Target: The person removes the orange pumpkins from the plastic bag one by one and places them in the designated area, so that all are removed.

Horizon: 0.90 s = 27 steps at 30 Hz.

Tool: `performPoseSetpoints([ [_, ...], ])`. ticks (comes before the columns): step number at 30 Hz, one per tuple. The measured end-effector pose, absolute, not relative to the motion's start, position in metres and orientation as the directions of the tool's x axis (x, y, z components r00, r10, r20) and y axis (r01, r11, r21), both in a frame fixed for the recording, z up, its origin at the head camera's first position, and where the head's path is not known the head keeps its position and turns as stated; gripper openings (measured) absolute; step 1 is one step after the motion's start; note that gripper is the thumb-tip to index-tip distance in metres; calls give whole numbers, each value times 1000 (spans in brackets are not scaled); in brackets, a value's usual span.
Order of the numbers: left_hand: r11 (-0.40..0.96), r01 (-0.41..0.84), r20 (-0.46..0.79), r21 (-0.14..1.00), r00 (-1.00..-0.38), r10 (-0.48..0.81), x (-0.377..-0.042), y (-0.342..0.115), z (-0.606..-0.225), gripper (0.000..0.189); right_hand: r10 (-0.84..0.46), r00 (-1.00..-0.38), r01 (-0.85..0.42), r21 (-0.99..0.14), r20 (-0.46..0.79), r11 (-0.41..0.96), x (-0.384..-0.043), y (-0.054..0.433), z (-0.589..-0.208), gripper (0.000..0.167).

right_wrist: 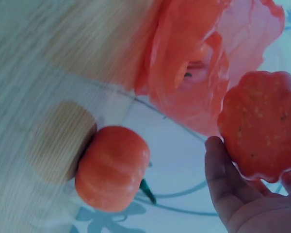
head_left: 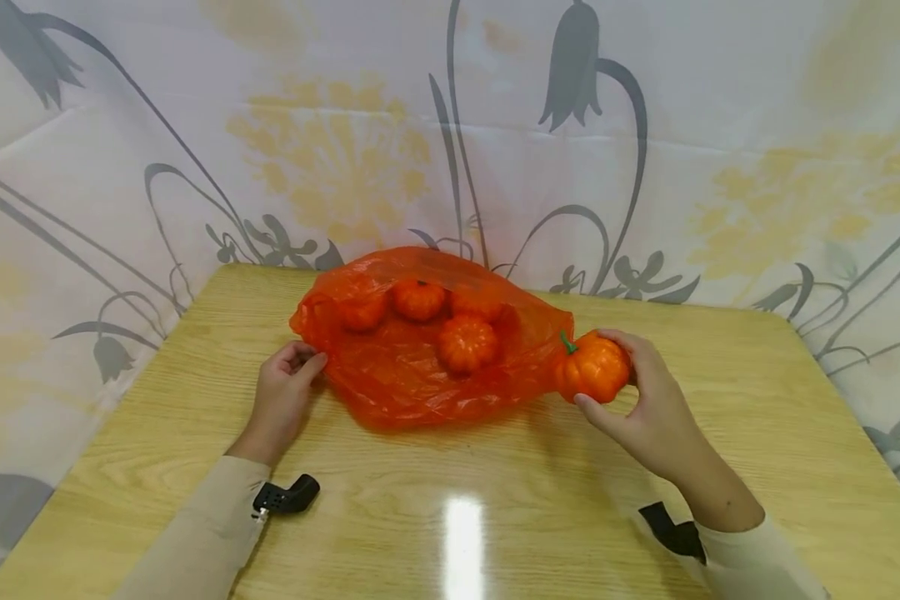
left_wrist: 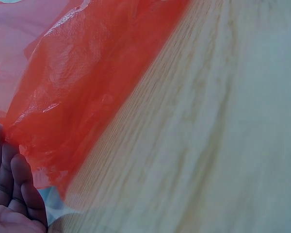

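Observation:
An orange, see-through plastic bag lies on the table with several small pumpkins inside. My left hand pinches the bag's left edge between thumb and fingers; in the left wrist view, curled fingers show beside the plastic. At the bag's right end, my right hand grips an orange pumpkin with a green stem, thumb below and fingers behind. The right wrist view shows this held pumpkin's ribbed side close to the bag's open mouth.
Another pumpkin with a green stem rests on the table in the right wrist view; I cannot make it out in the head view. The light wooden table meets a flower-patterned cloth at the back.

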<state>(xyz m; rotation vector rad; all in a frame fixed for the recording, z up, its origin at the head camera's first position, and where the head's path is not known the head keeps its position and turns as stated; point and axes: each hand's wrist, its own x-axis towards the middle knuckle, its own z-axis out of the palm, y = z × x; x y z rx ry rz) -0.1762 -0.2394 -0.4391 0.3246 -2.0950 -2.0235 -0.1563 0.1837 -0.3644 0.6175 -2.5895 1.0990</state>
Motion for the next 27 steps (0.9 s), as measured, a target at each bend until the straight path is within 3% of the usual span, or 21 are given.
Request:
performPoseSetpoints([
  [6, 32, -4, 6, 999, -955, -296, -175, -239, -438, 8, -247, -935, -356, -686, 255, 635, -161, 194, -360, 73],
  [16, 10, 0, 3, 1000, -957, -291, -176, -238, -438, 4, -227, -972, -211, -666, 64, 715, -166, 209, -359, 73],
  [27, 11, 13, 16, 1000, -951, -307, -174, -238, -438, 4, -232, -972, -188, -655, 19, 732, -175, 217, -370, 75],
])
